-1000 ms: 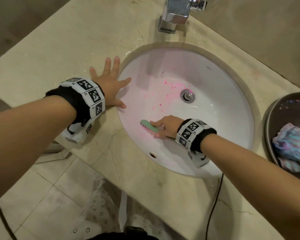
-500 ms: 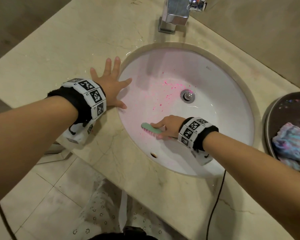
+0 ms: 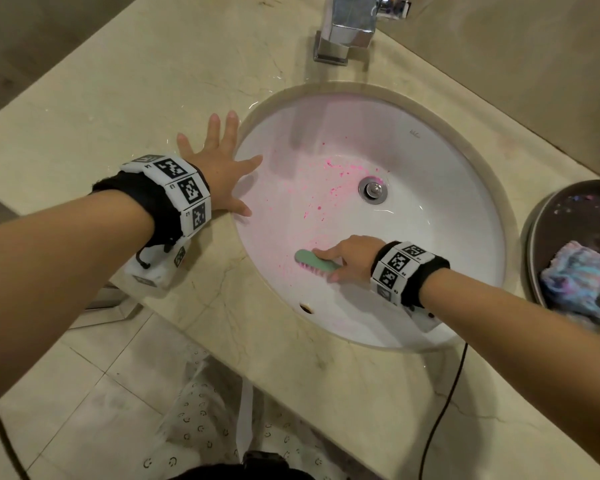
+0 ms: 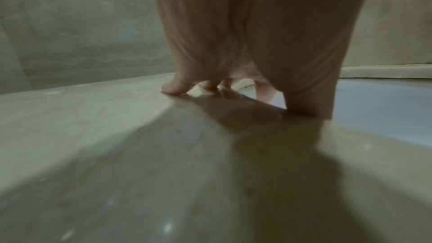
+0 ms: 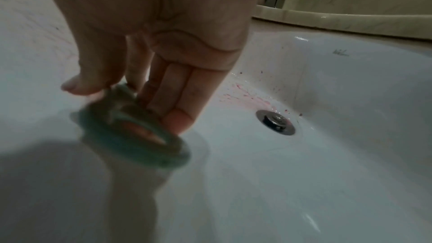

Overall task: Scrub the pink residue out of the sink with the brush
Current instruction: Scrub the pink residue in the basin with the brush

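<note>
A white oval sink point(image 3: 447, 209) is set in a beige marble counter point(image 3: 125, 109). Pink residue point(image 3: 321, 192) speckles the bowl left of the drain point(image 3: 373, 189) and smears faintly down its near-left wall. My right hand point(image 3: 352, 259) grips a green brush point(image 3: 314, 263) with pink bristles, pressed on the near-left wall of the bowl. In the right wrist view the brush point(image 5: 133, 127) is blurred under my fingers point(image 5: 180, 103), with the residue point(image 5: 243, 95) beyond. My left hand point(image 3: 219, 171) lies flat with spread fingers on the counter at the sink's left rim point(image 4: 374, 73).
A chrome faucet point(image 3: 347, 29) stands behind the sink. At the right edge a dark round tray point(image 3: 575, 216) holds a blue-pink cloth point(image 3: 575, 282). A black cable point(image 3: 444, 403) runs over the counter's front edge. Tiled floor lies below.
The brush and my right hand have slid slightly down and left along the near wall of the bowl. My left hand has stayed flat on the counter.
</note>
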Motion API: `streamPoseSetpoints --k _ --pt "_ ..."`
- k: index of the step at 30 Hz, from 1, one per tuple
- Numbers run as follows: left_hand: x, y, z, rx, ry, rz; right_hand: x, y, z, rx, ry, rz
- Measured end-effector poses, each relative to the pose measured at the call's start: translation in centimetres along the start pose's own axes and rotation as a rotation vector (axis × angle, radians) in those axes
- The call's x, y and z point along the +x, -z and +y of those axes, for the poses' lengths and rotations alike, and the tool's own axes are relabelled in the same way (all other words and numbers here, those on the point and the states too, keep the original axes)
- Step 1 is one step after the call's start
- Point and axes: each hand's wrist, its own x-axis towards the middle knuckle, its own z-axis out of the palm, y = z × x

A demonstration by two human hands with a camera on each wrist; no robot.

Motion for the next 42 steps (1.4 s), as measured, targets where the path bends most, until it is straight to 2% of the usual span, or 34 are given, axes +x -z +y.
streamPoseSetpoints --k 2,5,10,14,18,22,25,28,32,36,39,42 --pt "0.0 -0.1 0.0 0.000 -0.001 -0.001 -0.5 0.1 0.2 -0.015 0.022 -0.042" --pt "0.0 -0.1 0.0 0.000 -0.001 0.002 -1.0 0.9 1.8 -0.109 -0.049 -0.064" --pt "0.1 -0.1 0.0 0.000 0.002 0.008 0.5 1.5 1.2 -0.050 -0.173 0.103" --pt "0.2 -0.1 0.1 0.010 0.004 0.009 2.1 1.3 -1.9 0.087 -0.059 0.125" --pt "0.3 -0.2 0.1 0.007 0.004 0.005 1.2 1.6 -1.4 0.042 -0.014 0.070" --pt "0.3 -0.3 0.0 0.001 0.003 0.005 1.0 1.9 0.8 -0.070 -0.151 0.093" --pt "0.4 -0.3 0.0 0.001 0.002 0.008 2.7 2.0 0.3 0.036 -0.213 0.165" --pt "0.4 -0.2 0.0 0.008 0.005 0.011 3.7 2.0 -1.4 0.108 -0.146 0.183" --pt "0.5 -0.4 0.0 0.010 -0.003 0.021 2.5 1.7 -1.9 0.081 -0.052 0.157" --pt "0.5 -0.4 -0.1 0.006 -0.004 0.017 2.1 1.2 0.4 -0.013 -0.185 0.160" --pt "0.5 -0.5 -0.1 -0.003 -0.005 0.026 3.2 1.7 0.8 0.041 -0.291 0.215" --pt "0.5 -0.5 -0.1 0.003 -0.003 0.026 4.2 2.1 -0.5 0.128 -0.238 0.238"
